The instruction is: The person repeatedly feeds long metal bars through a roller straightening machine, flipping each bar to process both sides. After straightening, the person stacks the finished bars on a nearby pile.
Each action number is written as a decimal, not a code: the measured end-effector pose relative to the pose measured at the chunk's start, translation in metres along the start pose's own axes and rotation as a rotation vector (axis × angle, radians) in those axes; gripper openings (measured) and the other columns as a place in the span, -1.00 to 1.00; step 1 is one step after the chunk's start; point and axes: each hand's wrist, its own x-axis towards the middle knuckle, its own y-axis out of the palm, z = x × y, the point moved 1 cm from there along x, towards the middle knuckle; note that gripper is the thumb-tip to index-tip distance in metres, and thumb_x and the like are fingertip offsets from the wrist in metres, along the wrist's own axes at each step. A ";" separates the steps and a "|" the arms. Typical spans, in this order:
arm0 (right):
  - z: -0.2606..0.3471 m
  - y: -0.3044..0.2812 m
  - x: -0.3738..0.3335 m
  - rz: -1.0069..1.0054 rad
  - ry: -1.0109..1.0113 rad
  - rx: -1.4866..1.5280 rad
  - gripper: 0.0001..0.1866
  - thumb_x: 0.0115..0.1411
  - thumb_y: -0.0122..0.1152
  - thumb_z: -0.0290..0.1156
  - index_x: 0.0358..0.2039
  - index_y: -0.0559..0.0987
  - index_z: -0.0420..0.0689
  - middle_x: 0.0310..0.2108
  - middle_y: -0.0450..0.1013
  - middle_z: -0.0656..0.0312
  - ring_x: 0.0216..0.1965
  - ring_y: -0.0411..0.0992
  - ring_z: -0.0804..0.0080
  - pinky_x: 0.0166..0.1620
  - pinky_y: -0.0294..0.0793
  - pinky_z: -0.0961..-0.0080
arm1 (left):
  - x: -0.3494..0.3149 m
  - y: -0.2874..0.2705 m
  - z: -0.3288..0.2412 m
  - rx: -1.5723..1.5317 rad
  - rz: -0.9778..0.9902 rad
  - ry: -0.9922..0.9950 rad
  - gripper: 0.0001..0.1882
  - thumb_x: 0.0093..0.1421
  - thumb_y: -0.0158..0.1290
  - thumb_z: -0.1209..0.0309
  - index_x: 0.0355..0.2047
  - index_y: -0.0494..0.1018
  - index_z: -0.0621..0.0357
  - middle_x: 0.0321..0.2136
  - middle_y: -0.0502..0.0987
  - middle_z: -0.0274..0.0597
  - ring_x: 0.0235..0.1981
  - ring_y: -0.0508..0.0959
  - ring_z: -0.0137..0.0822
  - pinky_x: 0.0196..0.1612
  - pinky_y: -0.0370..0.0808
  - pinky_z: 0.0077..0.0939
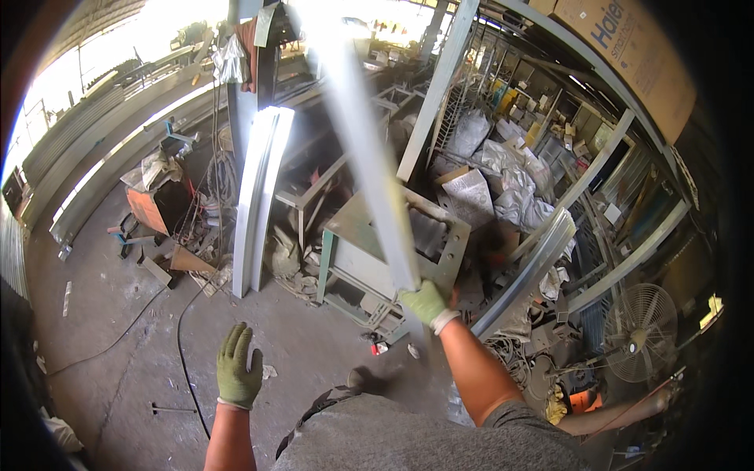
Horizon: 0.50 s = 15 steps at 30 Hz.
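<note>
passable: floor (302,337) between left hand (238,373) and metal stand (357,255) | blocking: held beam (383,204), upright profiles (258,204)

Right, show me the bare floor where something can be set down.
Bare floor shows between the left hand and the metal bench, and left of the black cable, beyond the thin rod, with a few scraps. To the right of the right hand, which grips a metal bar, it's crowded with metal strips, plastic bags and a fan.

Top glare, dark curved rim, blurred beam (372,180).

Two gloved hands (239,373), one fan (646,323)
</note>
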 end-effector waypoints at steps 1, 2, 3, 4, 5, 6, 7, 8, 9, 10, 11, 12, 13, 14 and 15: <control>0.007 0.005 -0.007 0.042 -0.060 -0.110 -0.59 0.27 0.25 -0.14 0.00 0.73 -0.11 -0.18 0.69 -0.12 -0.14 0.66 -0.09 -0.04 0.64 0.16 | 0.003 -0.011 -0.001 0.033 -0.033 0.000 -0.39 0.18 0.24 0.55 0.28 0.46 0.16 0.30 0.50 0.06 0.35 0.45 0.17 0.39 0.38 0.04; 0.013 0.011 -0.014 0.058 -0.138 -0.165 -0.59 0.26 0.21 -0.12 0.03 0.72 -0.02 -0.17 0.68 -0.14 -0.09 0.64 -0.19 0.00 0.64 0.12 | 0.005 -0.020 -0.001 0.064 -0.066 -0.001 -0.38 0.17 0.24 0.56 0.28 0.46 0.16 0.31 0.49 0.07 0.36 0.44 0.18 0.41 0.37 0.06; 0.021 0.021 -0.017 0.112 -0.125 -0.143 -0.59 0.28 0.18 -0.16 0.08 0.70 0.03 -0.12 0.67 -0.11 -0.05 0.64 -0.16 0.03 0.62 0.12 | 0.006 -0.030 0.001 0.131 -0.085 -0.002 -0.36 0.17 0.26 0.54 0.30 0.43 0.18 0.34 0.46 0.08 0.39 0.41 0.20 0.43 0.34 0.07; 0.027 0.030 -0.022 0.145 -0.165 -0.122 -0.58 0.29 0.15 -0.20 0.12 0.69 0.08 -0.08 0.67 -0.08 -0.01 0.63 -0.13 0.07 0.61 0.12 | 0.007 -0.040 0.005 0.171 -0.104 0.008 -0.31 0.16 0.28 0.52 0.34 0.40 0.18 0.37 0.43 0.08 0.42 0.37 0.24 0.45 0.31 0.11; 0.031 0.036 -0.024 0.201 -0.233 -0.209 -0.58 0.29 0.14 -0.22 0.12 0.69 0.05 -0.04 0.66 -0.06 0.02 0.62 -0.10 0.11 0.60 0.12 | 0.006 -0.048 0.009 0.198 -0.134 0.011 -0.28 0.16 0.29 0.51 0.36 0.38 0.17 0.40 0.39 0.08 0.45 0.33 0.25 0.46 0.28 0.14; 0.032 0.042 -0.027 0.244 -0.329 -0.271 -0.58 0.29 0.13 -0.25 0.11 0.69 0.02 0.01 0.65 -0.05 0.05 0.62 -0.06 0.15 0.58 0.12 | 0.003 -0.054 0.013 0.241 -0.145 -0.017 -0.24 0.16 0.30 0.50 0.39 0.36 0.16 0.43 0.36 0.08 0.47 0.29 0.26 0.47 0.25 0.17; 0.034 0.052 -0.028 0.247 -0.394 -0.393 -0.57 0.27 0.11 -0.28 0.11 0.68 -0.01 -0.01 0.66 -0.01 0.04 0.62 -0.02 0.15 0.57 0.08 | -0.001 -0.058 0.020 0.264 -0.131 -0.018 -0.18 0.15 0.34 0.44 0.43 0.32 0.15 0.47 0.31 0.07 0.52 0.20 0.28 0.50 0.19 0.21; 0.034 0.059 -0.025 0.338 -0.506 -0.546 -0.57 0.26 0.08 -0.31 0.10 0.68 -0.03 -0.05 0.67 0.02 0.02 0.63 0.00 0.12 0.57 0.07 | -0.005 -0.060 0.028 0.305 -0.108 -0.022 -0.10 0.10 0.43 0.30 0.44 0.31 0.13 0.49 0.29 0.07 0.53 0.17 0.27 0.54 0.09 0.24; 0.032 0.068 -0.024 0.400 -0.555 -0.609 -0.58 0.25 0.11 -0.31 0.10 0.67 -0.04 -0.02 0.66 0.05 0.05 0.61 0.02 0.14 0.54 0.07 | -0.012 -0.062 0.036 0.333 0.002 -0.061 -0.02 0.03 0.48 0.22 0.44 0.31 0.13 0.48 0.30 0.06 0.54 0.17 0.26 0.56 0.04 0.26; 0.030 0.076 -0.023 0.466 -0.604 -0.670 -0.58 0.23 0.14 -0.31 0.09 0.66 -0.05 0.01 0.65 0.08 0.08 0.58 0.04 0.16 0.52 0.07 | -0.024 -0.063 0.044 0.358 0.108 -0.093 0.05 -0.04 0.53 0.14 0.44 0.31 0.12 0.47 0.31 0.05 0.54 0.16 0.25 0.58 0.00 0.27; 0.027 0.082 -0.021 0.453 -0.679 -0.709 -0.59 0.23 0.14 -0.30 0.09 0.66 -0.04 0.01 0.65 0.10 0.08 0.58 0.06 0.15 0.52 0.08 | -0.039 -0.061 0.052 0.349 0.327 -0.200 0.14 -0.20 0.59 -0.02 0.37 0.36 0.12 0.40 0.40 0.02 0.50 0.23 0.23 0.59 -0.03 0.27; 0.024 0.089 -0.019 0.443 -0.754 -0.746 -0.59 0.24 0.15 -0.29 0.08 0.66 -0.04 0.02 0.65 0.12 0.09 0.58 0.08 0.14 0.53 0.09 | -0.056 -0.058 0.061 0.341 0.551 -0.300 0.10 -0.27 0.60 -0.11 0.27 0.43 0.07 0.30 0.49 -0.04 0.45 0.31 0.17 0.56 0.02 0.27; 0.021 0.096 -0.020 0.468 -0.804 -0.804 -0.60 0.24 0.15 -0.29 0.08 0.66 -0.03 0.03 0.65 0.14 0.09 0.58 0.10 0.13 0.53 0.10 | -0.077 -0.054 0.066 0.295 0.694 -0.330 0.05 -0.26 0.59 -0.15 0.21 0.46 0.03 0.24 0.54 -0.05 0.34 0.44 0.14 0.47 0.24 0.18; 0.019 0.102 -0.016 0.517 -0.807 -0.849 -0.58 0.24 0.16 -0.26 0.10 0.66 0.01 0.02 0.66 0.17 0.10 0.59 0.14 0.11 0.54 0.12 | -0.100 -0.052 0.073 0.204 0.827 -0.435 0.00 -0.20 0.58 -0.08 0.23 0.45 0.02 0.21 0.56 0.00 0.24 0.53 0.17 0.32 0.44 0.08; 0.017 0.108 -0.012 0.549 -0.827 -0.884 -0.58 0.25 0.15 -0.25 0.11 0.66 0.02 0.03 0.66 0.18 0.11 0.58 0.16 0.13 0.53 0.14 | -0.123 -0.053 0.078 0.183 0.851 -0.420 -0.03 -0.16 0.56 -0.03 0.22 0.44 0.08 0.19 0.56 0.04 0.19 0.55 0.20 0.26 0.50 0.04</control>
